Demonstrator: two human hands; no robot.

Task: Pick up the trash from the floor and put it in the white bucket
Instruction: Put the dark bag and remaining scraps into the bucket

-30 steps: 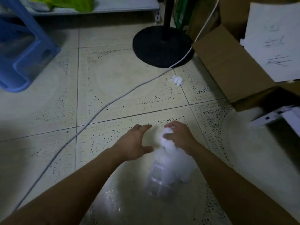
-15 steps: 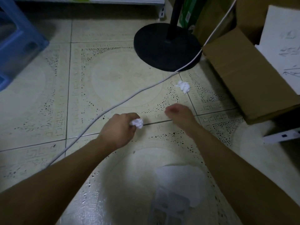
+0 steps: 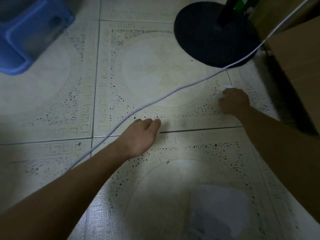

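Two hands over tiled floor (image 3: 52,94): right hand (image 3: 233,102) curls around white paper scrap (image 3: 227,87); left hand (image 3: 140,135) closed, contents unseen.

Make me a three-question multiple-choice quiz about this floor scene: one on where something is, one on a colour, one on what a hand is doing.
1. Where does the white cable run?
A. Between the two hands
B. Right of both hands
C. Around the stool

2. What colour is the plastic stool?
A. Red
B. Blue
C. Green

3. What is the right hand doing?
A. Lying flat, open
B. Closing on a white scrap
C. Gripping the cable

Answers: 1 A, the cable crosses the tiles between left hand and right. 2 B, it is plainly blue. 3 B, its fingers curl at the scrap.
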